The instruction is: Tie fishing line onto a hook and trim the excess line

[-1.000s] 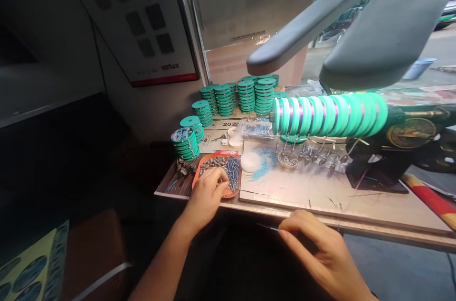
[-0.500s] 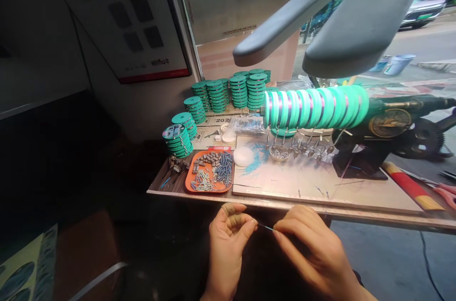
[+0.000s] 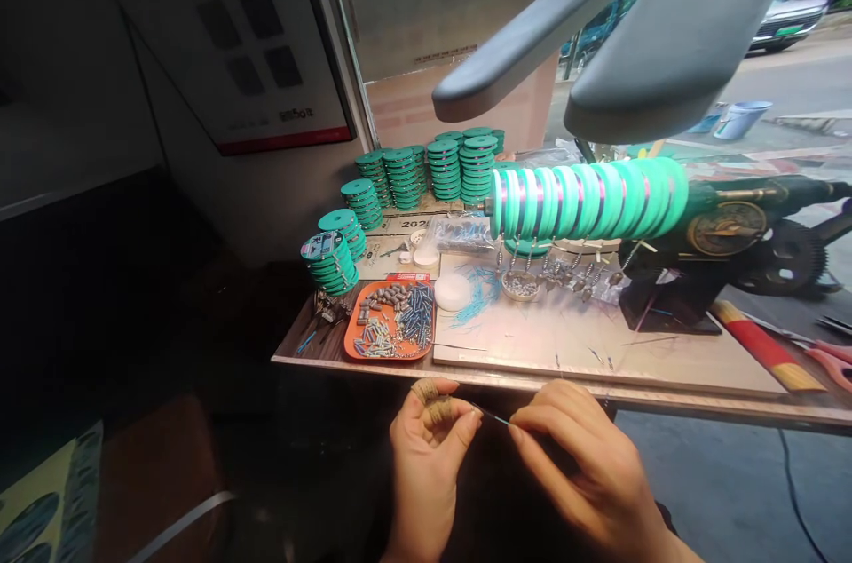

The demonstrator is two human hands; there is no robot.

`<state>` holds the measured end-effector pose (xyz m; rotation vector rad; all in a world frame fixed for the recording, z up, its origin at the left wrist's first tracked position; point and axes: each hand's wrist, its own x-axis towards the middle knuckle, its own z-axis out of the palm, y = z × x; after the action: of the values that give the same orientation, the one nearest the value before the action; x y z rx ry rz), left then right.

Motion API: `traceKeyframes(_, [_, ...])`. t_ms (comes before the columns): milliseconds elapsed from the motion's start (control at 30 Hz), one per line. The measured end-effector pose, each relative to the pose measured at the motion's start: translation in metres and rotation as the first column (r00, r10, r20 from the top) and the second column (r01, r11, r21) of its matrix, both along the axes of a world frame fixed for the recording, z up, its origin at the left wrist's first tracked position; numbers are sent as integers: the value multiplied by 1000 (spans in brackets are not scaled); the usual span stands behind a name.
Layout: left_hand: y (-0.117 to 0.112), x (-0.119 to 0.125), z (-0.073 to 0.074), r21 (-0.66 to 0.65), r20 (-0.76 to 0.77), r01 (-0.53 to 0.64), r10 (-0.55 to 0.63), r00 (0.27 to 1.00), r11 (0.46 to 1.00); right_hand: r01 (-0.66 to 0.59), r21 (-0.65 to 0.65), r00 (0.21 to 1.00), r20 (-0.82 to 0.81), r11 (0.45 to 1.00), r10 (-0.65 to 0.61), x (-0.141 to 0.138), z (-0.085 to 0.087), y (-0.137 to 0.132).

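In front of the table edge, my left hand [image 3: 429,448] is closed in a pinch, with tan tape wrapped round two of its fingers. It grips one end of a thin dark needle-like rod [image 3: 491,416], which looks light blue towards its right end. My right hand [image 3: 582,452] pinches that right end between thumb and forefinger. Whatever sits at the left fingertips is too small to make out. Beyond my hands lies an orange tray [image 3: 390,356] holding grey sinkers, dark blue tubes and small pale pieces. Light blue strands [image 3: 476,301] lie on the board [image 3: 519,350] to its right.
Green spools [image 3: 589,201] fill a black hand-cranked winder [image 3: 725,225], small weights hanging below them. Stacked green spools [image 3: 401,179] stand at the back left. A grey lamp [image 3: 639,92] overhangs the table. Scissors [image 3: 832,360] and a red-yellow bar [image 3: 769,345] lie at right.
My hands keep the same pinch on the thin rod, almost in place. The whole view has shifted very slightly. Slightly more dark rod seems to show between the fingertips.
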<state>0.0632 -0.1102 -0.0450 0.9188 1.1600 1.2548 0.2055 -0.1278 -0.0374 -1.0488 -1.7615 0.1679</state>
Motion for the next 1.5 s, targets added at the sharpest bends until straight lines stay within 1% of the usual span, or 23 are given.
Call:
traceKeyframes(133, [2,-1,-1,2,-5,-12,12,1000,1000,-1,-12,1000,22,1000,1,1,0,-1])
traceKeyframes(333, [-1,0,-2,43,-64,-3,6,998,999,14,-16,999,51,1000,-13,-2,0,0])
traceKeyframes(400, [-2,1,-5,84,-112,7,2,994,996,13,-33,999,37,999,-12,-3,0,1])
traceKeyframes(467, [-4,3,-8,165,-202,18,16,979,986,4,-78,1000,6,997,-3,-4,-1,3])
traceKeyframes(567, [-4,5,-14,337,-383,50,88,920,940,-4,-143,999,-32,990,-1,-5,-4,6])
traceKeyframes(633, [-3,6,-17,444,-476,95,145,867,891,2,-145,1000,-28,989,-6,-5,-5,7])
traceKeyframes(700, [-2,7,-19,521,-532,144,189,825,841,17,-128,1000,1,992,-17,-4,-6,9])
traceKeyframes(767, [-2,8,-20,563,-565,184,213,797,806,48,-108,998,46,993,-43,-2,-6,12])
traceKeyframes(800, [-2,7,-20,572,-577,198,218,787,796,65,-100,996,69,993,-58,-1,-6,15])
traceKeyframes(867, [-2,5,-20,555,-610,227,206,765,800,92,-118,992,96,989,-81,4,-5,23])
traceKeyframes(900, [-2,3,-20,529,-640,249,188,745,811,99,-151,991,105,984,-84,7,-4,29])
traceKeyframes(967, [-1,-2,-21,440,-728,317,128,673,840,100,-244,989,133,965,-69,12,-3,40])
traceKeyframes(1000, [0,-4,-21,383,-784,358,94,614,852,97,-286,987,152,953,-55,14,-3,46])
traceKeyframes(1033, [2,-5,-21,323,-838,397,65,542,859,92,-317,984,172,944,-39,16,-3,51])
traceKeyframes(1100, [5,-6,-20,202,-927,457,19,375,866,80,-347,979,202,934,-9,17,-3,58])
traceKeyframes(1167, [9,-3,-18,94,-977,480,-12,212,872,71,-366,977,214,928,10,17,-3,61])
traceKeyframes(1200, [11,-1,-17,50,-989,480,-23,145,876,68,-375,976,219,924,17,17,-3,62])
traceKeyframes(1267, [13,3,-16,-1,-999,464,-25,45,886,64,-392,974,223,918,27,17,-3,62])
traceKeyframes(1333, [13,5,-15,1,-1000,458,4,-7,889,64,-409,974,223,910,32,17,-2,62])
traceKeyframes(1433, [10,8,-16,49,-997,468,67,-22,882,59,-436,975,218,898,41,19,-2,62])
traceKeyframes(1500, [7,9,-17,62,-996,474,86,-28,878,53,-447,977,209,893,47,19,-2,62])
